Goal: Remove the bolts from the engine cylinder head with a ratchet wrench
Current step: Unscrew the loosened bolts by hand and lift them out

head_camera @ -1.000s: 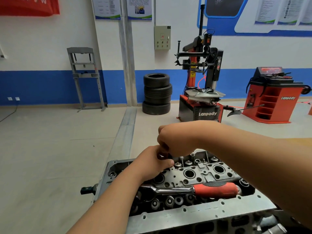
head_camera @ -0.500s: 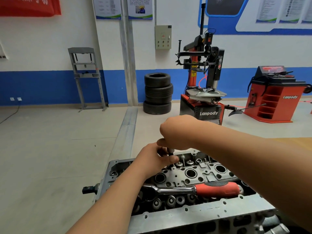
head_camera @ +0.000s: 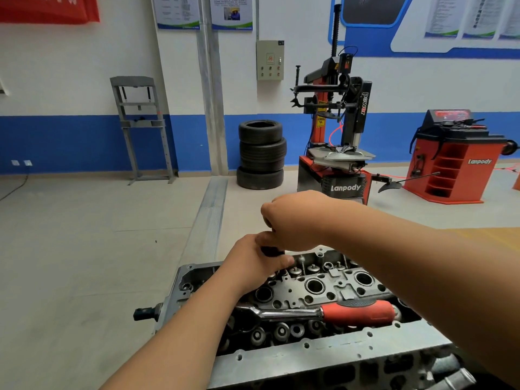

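Head view of a workshop. The engine cylinder head (head_camera: 334, 289) sits low in the centre, behind a grey drilled metal flange (head_camera: 323, 357). The ratchet wrench (head_camera: 295, 313) lies flat across the near side of the head, its drive end to the left and its red handle (head_camera: 357, 313) to the right, with neither hand on it. Both hands meet over the far left of the head: the left hand (head_camera: 250, 261) has its fingers (head_camera: 284, 260) curled round a short dark cylinder (head_camera: 271, 251). The right hand (head_camera: 295, 220) sits directly above, its fingers (head_camera: 267, 216) bent down over the cylinder's top. What the cylinder engages below is hidden. Behind stand a stack of tyres (head_camera: 261, 154), a tyre changer (head_camera: 337, 122), a red wheel balancer (head_camera: 457, 161) and a grey press frame (head_camera: 140, 128).
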